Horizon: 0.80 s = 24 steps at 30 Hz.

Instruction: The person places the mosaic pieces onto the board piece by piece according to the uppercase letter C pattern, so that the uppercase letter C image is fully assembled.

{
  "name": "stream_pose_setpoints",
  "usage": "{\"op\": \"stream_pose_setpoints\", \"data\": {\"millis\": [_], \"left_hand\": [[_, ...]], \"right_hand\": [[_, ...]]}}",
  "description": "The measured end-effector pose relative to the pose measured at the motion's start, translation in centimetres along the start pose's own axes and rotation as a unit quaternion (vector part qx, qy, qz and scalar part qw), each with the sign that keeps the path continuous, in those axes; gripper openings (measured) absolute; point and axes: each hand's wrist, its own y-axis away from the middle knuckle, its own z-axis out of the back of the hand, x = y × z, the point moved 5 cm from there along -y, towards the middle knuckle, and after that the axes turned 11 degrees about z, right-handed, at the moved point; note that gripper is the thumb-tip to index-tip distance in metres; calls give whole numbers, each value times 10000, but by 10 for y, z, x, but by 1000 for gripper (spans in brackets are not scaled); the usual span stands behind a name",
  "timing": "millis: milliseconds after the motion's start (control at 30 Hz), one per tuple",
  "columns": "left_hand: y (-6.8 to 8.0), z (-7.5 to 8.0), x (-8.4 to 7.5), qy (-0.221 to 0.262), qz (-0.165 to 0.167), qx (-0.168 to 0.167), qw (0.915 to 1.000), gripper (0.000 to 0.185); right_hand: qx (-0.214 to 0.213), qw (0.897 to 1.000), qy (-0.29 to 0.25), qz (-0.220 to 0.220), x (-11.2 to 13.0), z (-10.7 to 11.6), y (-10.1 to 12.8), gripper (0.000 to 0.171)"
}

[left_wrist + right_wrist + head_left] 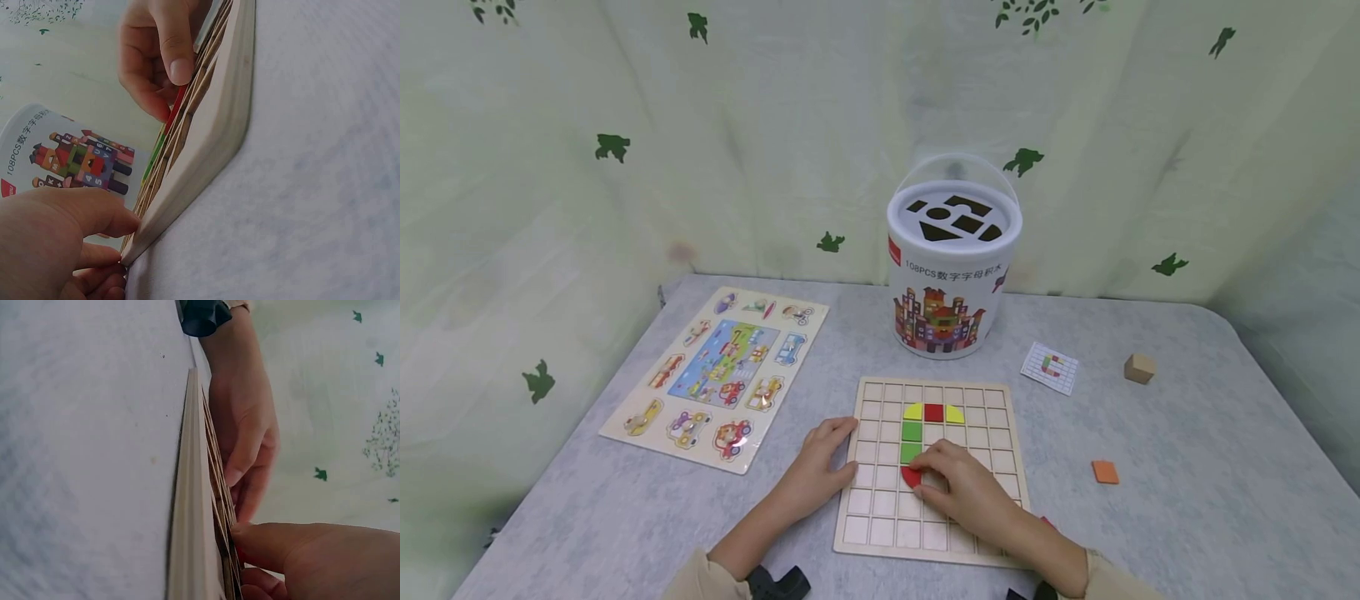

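Observation:
A square wooden grid board (871, 528) lies flat on the table. On it are two yellow quarter-round tiles (954, 414) with a red square tile (933, 412) between them, and two green square tiles (912, 431) below the left one. My right hand (972, 492) pinches a red quarter-round tile (911, 477) between thumb and fingers, right under the lower green tile. At the board's left edge, my left hand (815, 468) touches the side with thumb and fingertips; in the left wrist view the left hand (56, 240) is against a corner.
Behind the board stands a white lidded bucket (951, 267). A picture puzzle (722, 379) lies left. To the right are a pattern card (1050, 367), a wooden cube (1139, 368) and an orange square tile (1105, 472). Something red (1048, 522) shows partly behind the right forearm.

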Motion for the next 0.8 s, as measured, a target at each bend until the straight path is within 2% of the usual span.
{"op": "stream_pose_setpoints", "data": {"millis": [233,433,600,800], "left_hand": [[0,0,0,6,-15,2,10000,54],[0,0,2,-10,-34,1,10000,54],[0,-1,1,20,-67,33,10000,54],[-1,0,2,-2,-45,14,10000,55]], "right_hand": [[108,9993,-156,-320,0,0,0,20],[154,9964,-646,-524,6,11,3,34],[-259,9972,-679,-183,16,38,12,45],[-929,9951,59,331,13,73,36,57]]}}
